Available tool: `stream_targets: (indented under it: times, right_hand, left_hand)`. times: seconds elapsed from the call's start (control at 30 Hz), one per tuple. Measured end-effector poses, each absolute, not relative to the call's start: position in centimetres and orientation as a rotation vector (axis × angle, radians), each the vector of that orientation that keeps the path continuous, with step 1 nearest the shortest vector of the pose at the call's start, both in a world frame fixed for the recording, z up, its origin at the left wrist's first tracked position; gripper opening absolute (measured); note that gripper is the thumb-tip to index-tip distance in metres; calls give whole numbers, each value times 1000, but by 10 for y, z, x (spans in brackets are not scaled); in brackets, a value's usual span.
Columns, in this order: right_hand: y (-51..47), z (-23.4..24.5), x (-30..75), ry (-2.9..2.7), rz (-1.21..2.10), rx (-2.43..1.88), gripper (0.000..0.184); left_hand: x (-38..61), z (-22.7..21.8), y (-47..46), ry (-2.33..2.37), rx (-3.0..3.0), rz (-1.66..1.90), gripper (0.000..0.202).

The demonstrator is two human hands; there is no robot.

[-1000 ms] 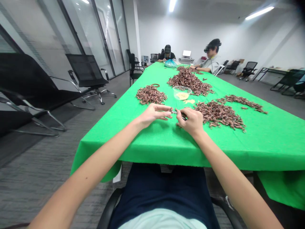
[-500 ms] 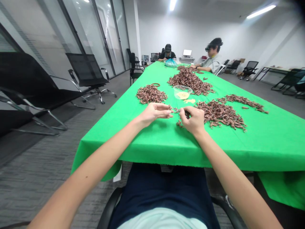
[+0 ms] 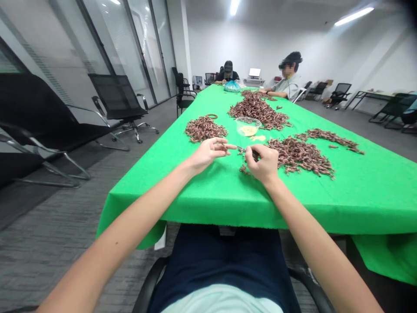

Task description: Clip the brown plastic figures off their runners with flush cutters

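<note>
Seated person working at a green-covered table, seen from the head-worn camera. The left hand [image 3: 209,153] is reaching across the cloth with its fingers [image 3: 226,147] closed together and pinching a small brown twisted piece [image 3: 224,148] at the tips. The right hand [image 3: 263,164] is curling downward, its thumb and forefinger closing on a small metal implement [image 3: 243,150], whose exact kind is too small to tell. The piece and the implement are being held just above the cloth, between the hands and almost touching, so the work in hand appears to be fine handling of this single piece.

Around the hands, scattered loose pieces [image 3: 244,169] are lying just below the right hand. A heap of reddish-brown twisted pieces [image 3: 299,155] is lying just beside the right hand, and a second heap [image 3: 205,129] is lying ahead of the left hand. A clear plastic cup [image 3: 248,126] holding pale yellow granules is standing between the heaps, near the fingertips. Farther along the green tablecloth [image 3: 342,191], a third heap [image 3: 257,111] and a blue plastic bag [image 3: 232,86] are lying, while two co-workers [image 3: 228,76] [image 3: 286,82] are sitting at the far end, working with their hands.
</note>
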State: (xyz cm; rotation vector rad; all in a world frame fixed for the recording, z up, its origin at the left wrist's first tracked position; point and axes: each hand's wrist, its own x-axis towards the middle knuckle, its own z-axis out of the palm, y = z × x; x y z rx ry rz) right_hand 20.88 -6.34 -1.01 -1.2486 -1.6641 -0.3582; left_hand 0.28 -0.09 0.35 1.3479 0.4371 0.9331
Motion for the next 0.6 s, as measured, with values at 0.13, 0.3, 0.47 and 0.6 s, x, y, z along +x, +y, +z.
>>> stream_targets:
  times: [0.13, 0.3, 0.47, 0.6]
  right_hand:
    - [-63, -10, 209, -1675, -354, -1246, 31]
    - [-63, -10, 209, -1679, -355, -1249, 30]
    - [-63, -10, 209, -1684, -351, -1250, 30]
    - [-63, -10, 209, -1689, -350, -1259, 30]
  left_hand:
    - [3, 6, -3, 412, 1372, 916, 36]
    - [3, 9, -7, 397, 1387, 924, 39]
    - [3, 9, -7, 397, 1397, 933, 38]
    - [4, 10, -9, 402, 1397, 928, 37]
